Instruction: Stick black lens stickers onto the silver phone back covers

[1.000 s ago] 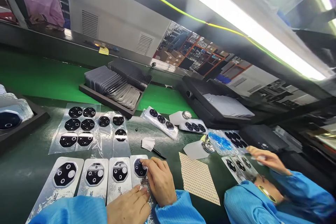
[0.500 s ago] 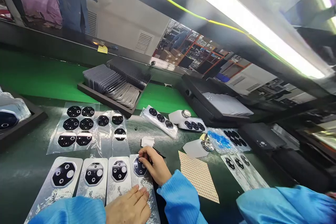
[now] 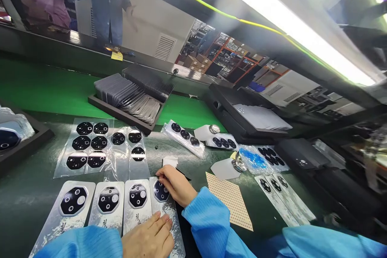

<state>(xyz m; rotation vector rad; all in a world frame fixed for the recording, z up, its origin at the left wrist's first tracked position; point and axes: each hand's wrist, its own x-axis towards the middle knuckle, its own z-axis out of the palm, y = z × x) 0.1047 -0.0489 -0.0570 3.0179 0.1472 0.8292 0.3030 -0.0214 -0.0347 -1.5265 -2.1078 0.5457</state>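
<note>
Four silver back panels [image 3: 72, 215] lie side by side at the front of the table, each with a black octagonal camera plate near its top. My left hand [image 3: 148, 236] rests flat on the lower part of the rightmost panel [image 3: 175, 219], fingers stretched out. Over the top of that same panel, my right hand [image 3: 177, 185] has thumb and forefinger pinched at the edge of its black octagonal plate [image 3: 159, 191]. Whatever lies between those fingertips is too small or hidden to make out. Just behind the right hand is a small white piece [image 3: 170, 161] with a dark thin tool partly hidden.
Clear film sheets with black plates [image 3: 99, 143] lie behind the panels. A black tray of upright panels [image 3: 123, 119] stands farther back. To the right are a dotted beige sheet [image 3: 229, 201], two white pump bottles [image 3: 225, 169], more silver panels [image 3: 282, 197] and a blue sleeve [image 3: 326, 240].
My right hand has shifted very slightly at the plate; my left hand stays put. In the background, a person in a blue coat has moved to the right. The sleeve at right has moved.
</note>
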